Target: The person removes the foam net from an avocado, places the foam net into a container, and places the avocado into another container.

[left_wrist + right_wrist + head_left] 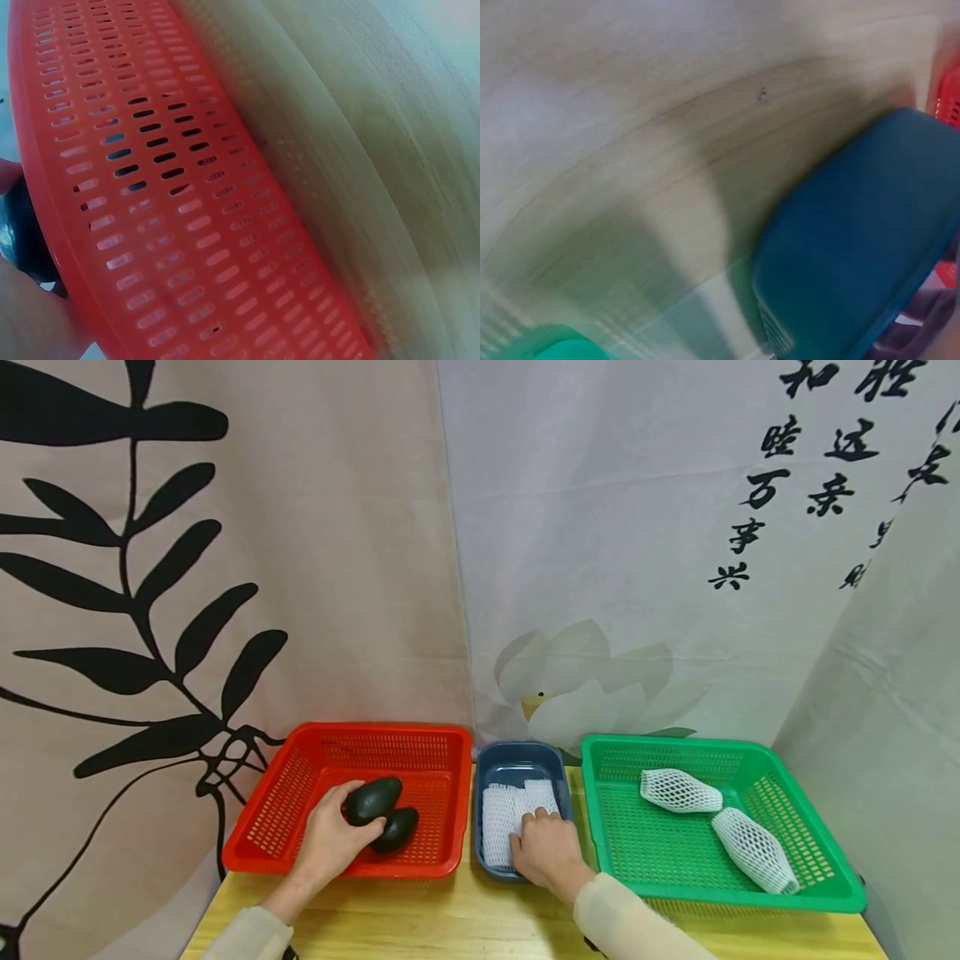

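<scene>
In the head view my left hand [333, 835] reaches over the red basket [442, 860] and holds a dark avocado [372, 801] between thumb and fingers. A second avocado [397, 831] lies in the basket right beside it, near the thumb tip. My right hand [549, 852] is in the small blue basket [517, 753], its curled fingers on the white foam net sleeves [501, 818] stacked there. Its fingertips are partly hidden by the hand itself. From the left wrist, the held avocado [26, 232] shows only partly, behind the basket's slotted wall.
To the right stands a green basket [637, 852] with two net-wrapped fruits, one wrapped fruit [678, 791] towards the back and another wrapped fruit [753, 850] nearer the front. All three baskets sit side by side on a wooden table [465, 927]. A printed curtain [360, 568] hangs close behind them.
</scene>
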A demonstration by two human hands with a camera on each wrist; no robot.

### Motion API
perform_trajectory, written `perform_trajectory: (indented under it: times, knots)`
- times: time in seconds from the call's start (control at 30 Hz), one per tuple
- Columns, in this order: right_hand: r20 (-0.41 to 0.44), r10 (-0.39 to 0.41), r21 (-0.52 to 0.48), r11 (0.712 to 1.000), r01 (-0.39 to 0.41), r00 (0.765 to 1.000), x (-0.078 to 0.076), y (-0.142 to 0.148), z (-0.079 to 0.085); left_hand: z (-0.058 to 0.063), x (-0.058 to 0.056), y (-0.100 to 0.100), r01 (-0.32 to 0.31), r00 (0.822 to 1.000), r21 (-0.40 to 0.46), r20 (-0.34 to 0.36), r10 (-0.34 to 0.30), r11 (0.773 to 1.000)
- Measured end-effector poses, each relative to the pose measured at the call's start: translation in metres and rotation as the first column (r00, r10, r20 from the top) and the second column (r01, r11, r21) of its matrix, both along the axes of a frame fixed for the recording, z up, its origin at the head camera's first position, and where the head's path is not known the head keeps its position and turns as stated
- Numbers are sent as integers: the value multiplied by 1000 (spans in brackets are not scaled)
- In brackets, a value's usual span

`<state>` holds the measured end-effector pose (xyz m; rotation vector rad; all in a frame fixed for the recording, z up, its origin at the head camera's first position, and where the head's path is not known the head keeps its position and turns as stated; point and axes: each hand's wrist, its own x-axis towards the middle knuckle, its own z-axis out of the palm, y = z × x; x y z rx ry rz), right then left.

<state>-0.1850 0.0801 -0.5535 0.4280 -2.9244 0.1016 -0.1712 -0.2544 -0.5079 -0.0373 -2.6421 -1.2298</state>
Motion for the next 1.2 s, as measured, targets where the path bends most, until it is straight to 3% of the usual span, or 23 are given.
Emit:
perform_trajectory:
  times: [0.13, 0.4, 0.73, 1.0, 1.2]
  knots:
    - [28, -10, -45, 999, 11, 1000, 2, 2, 2, -2, -2, -2, -2, 1000, -5, 7, 2, 1000]
    - [-140, 56, -103, 992, -70, 989, 6, 16, 18, -6, -9, -7, -11, 1000, -57, 26, 12, 998]
    - [-234, 73, -176, 977, -116, 969, 11, 55, 47, -9, -15, -16, -7, 998, -131, 59, 15, 991]
    - [-226, 53, -207, 973, -101, 973, 19, 98, 65, -11, -18, -22, 60, 992, -175, 118, -39, 983]
    - [-165, -12, -242, 970, -28, 986, 24, 136, 67, -12, -20, -23, 56, 987, -205, 157, -24, 977]
